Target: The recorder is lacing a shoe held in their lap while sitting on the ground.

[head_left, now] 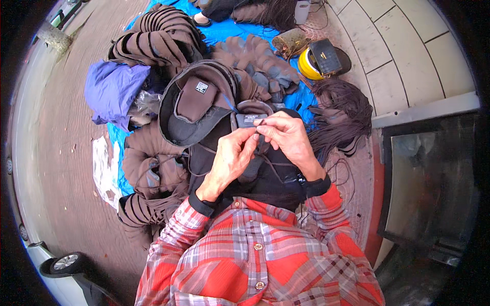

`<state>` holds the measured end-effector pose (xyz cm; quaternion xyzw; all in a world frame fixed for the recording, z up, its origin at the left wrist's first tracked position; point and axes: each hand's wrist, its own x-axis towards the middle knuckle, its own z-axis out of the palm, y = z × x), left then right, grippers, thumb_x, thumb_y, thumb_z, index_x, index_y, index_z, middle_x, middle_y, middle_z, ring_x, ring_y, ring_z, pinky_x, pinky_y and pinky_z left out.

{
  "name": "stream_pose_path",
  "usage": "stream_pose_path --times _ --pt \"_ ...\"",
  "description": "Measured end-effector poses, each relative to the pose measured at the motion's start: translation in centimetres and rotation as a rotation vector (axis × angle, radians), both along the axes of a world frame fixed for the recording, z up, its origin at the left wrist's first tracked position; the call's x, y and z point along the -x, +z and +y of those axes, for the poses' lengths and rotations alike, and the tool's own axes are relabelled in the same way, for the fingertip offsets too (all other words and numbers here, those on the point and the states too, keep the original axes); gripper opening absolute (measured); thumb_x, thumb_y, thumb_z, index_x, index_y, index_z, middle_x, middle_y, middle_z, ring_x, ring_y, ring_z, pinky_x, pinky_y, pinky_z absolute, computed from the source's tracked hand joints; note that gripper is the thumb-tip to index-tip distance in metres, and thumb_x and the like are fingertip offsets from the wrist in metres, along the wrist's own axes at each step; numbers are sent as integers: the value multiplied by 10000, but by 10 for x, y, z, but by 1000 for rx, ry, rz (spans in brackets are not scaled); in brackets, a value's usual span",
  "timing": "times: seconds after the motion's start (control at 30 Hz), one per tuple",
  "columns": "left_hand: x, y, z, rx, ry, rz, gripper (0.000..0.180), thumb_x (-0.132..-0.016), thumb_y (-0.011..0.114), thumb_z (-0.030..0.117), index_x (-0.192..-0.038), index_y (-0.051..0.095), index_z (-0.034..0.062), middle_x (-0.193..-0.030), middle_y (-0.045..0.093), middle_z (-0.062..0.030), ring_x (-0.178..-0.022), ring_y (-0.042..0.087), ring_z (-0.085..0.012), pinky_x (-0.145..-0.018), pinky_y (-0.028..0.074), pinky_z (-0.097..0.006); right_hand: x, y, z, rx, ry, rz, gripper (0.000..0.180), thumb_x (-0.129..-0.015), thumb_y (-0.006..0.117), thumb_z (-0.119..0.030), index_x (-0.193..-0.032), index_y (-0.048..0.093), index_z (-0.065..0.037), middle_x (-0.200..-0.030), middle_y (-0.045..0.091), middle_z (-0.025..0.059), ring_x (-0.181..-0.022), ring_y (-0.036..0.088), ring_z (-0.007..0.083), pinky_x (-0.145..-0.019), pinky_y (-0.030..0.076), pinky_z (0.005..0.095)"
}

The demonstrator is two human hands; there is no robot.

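Over my lap, my left hand (pixel 234 155) and my right hand (pixel 287 136) meet with their fingertips pinched together. Between them is a short dark piece of what looks like a brown shoelace (pixel 261 122), mostly covered by the fingers. Just behind the hands lies a brown shoe upper (pixel 255 106) with a dark label inside its tongue; its lower part is hidden by my hands. A loose brown lace (pixel 275 171) trails below the right hand across dark cloth. To the left of the hands, another large brown shoe upper (pixel 196 102) lies open, a white tag on its tongue.
Stacks of brown shoe uppers (pixel 158 38) lie on a blue sheet (pixel 232 29). A purple bag (pixel 113 92) sits left, a bundle of dark laces (pixel 341 115) right. Behind it stands a yellow bucket (pixel 309 65) with a black box (pixel 325 56) on top.
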<state>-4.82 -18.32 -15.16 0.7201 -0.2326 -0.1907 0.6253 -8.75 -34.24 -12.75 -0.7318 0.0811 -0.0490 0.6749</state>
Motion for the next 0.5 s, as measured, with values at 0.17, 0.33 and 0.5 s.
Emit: stream_pose_path --times 0.17,0.33,0.5 --pt "-1 -2 -2 28 -2 -75 159 -870 535 69 -965 614 -30 -727 587 -173 -546 538 -210 -520 425 -322 1 -1 0 14 34 36 179 -823 668 -110 -949 679 16 -803 588 55 -578 545 71 -464 435 200" --pt "0 5 0 -53 -50 -57 121 -854 541 64 -893 610 -27 -676 567 -186 -560 552 -256 -535 430 -337 1 1 1 17 43 35 171 -822 670 -113 -938 683 12 -811 596 57 -572 549 76 -461 438 203" --pt "2 -4 5 -70 3 -328 115 -845 557 64 -915 599 -18 -755 579 -166 -634 591 -281 -537 454 -339 3 1 8 62 41 2 152 -824 666 -113 -898 679 19 -789 580 49 -561 542 73 -461 436 202"
